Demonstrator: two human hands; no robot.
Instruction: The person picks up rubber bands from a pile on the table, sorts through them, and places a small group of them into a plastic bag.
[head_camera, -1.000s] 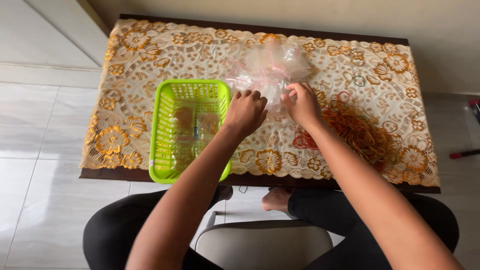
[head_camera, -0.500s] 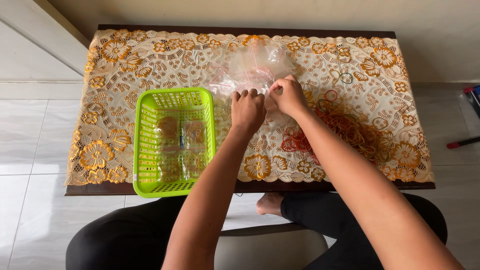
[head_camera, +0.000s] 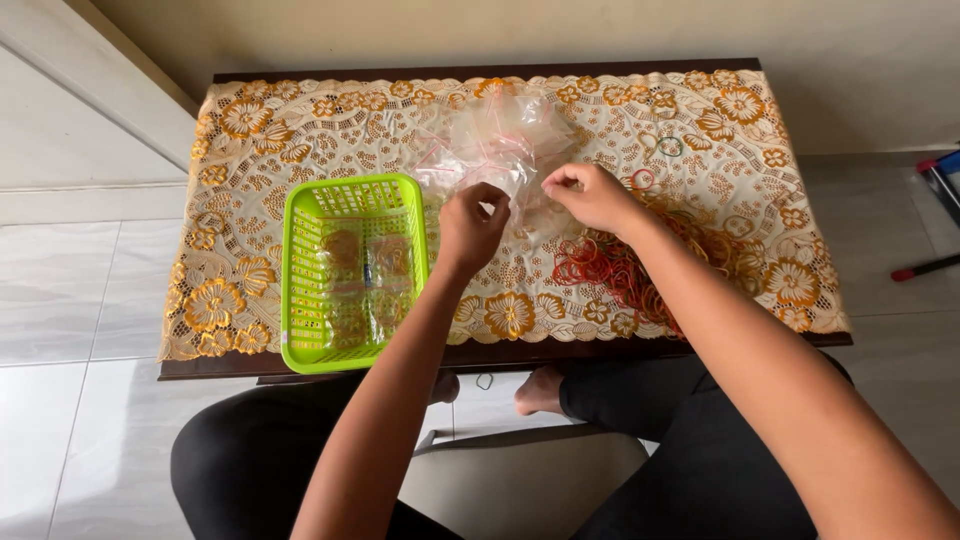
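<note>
Your left hand (head_camera: 472, 222) and right hand (head_camera: 588, 194) had drawn slightly apart since a moment before, each pinching an edge of a small clear bag (head_camera: 520, 195) at the centre of the frame, which suggested its mouth was being opened. Above them lay the pile of clear bags (head_camera: 500, 135); lower right, red rubber bands (head_camera: 610, 270); left, the green basket (head_camera: 300, 290) on the bench (head_camera: 250, 130).

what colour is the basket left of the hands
Bright lime green basket, seen clearly in the head view.
</note>
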